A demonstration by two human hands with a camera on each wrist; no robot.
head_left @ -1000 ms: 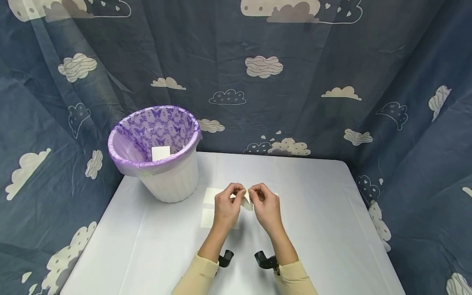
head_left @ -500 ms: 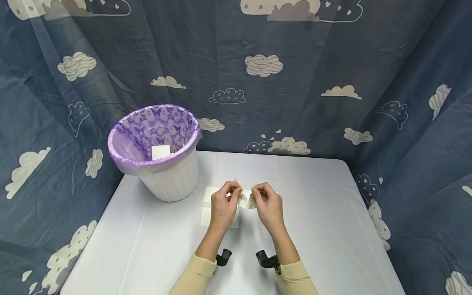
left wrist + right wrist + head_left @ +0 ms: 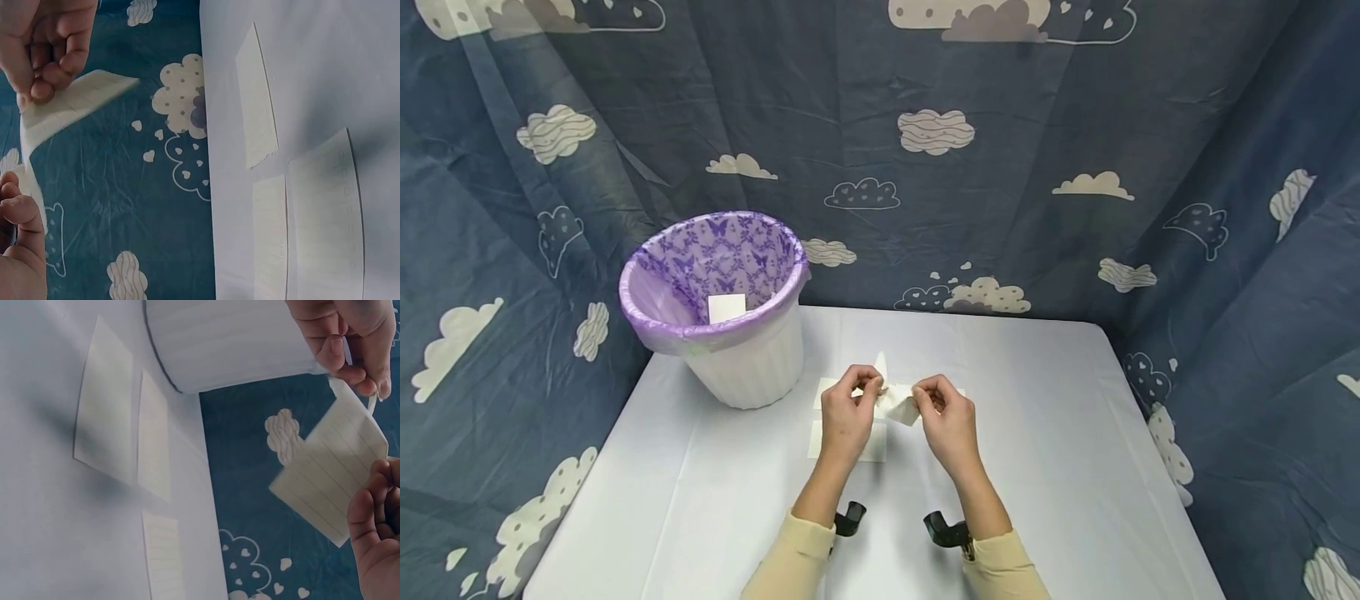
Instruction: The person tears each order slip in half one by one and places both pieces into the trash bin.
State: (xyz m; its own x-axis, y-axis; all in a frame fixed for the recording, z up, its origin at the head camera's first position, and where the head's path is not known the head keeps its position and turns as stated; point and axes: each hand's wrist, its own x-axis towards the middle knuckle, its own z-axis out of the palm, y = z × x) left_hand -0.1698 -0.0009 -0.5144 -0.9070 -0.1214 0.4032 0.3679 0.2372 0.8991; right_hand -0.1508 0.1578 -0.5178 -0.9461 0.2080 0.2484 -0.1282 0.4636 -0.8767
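Note:
A cream sheet of lined paper (image 3: 901, 406) hangs between both hands above the table. My left hand (image 3: 847, 417) pinches its left end between thumb and fingers, where a narrow pointed piece (image 3: 881, 364) sticks up beyond the fingertips. The right hand (image 3: 947, 421) pinches the upper right part. In the right wrist view the lined side of the paper (image 3: 334, 472) faces the camera, and its upper end narrows to a torn-looking strip at the left fingers. Seen from the left wrist, the paper (image 3: 72, 103) bends sharply below the right fingertips.
On the white table (image 3: 1037, 467) lie cream sheets: a front one (image 3: 874, 444), one behind it (image 3: 823, 390) and another (image 3: 257, 103) at the right. A white bin (image 3: 752, 367) with a purple butterfly liner, holding a pale square (image 3: 727, 307), stands back left. Cloud-patterned curtains (image 3: 865, 100) surround the table.
My left hand has drawn leftward and the right hand slightly rightward, widening the gap. More of the paper shows between them, and the pointed piece now stands up behind the left fingers.

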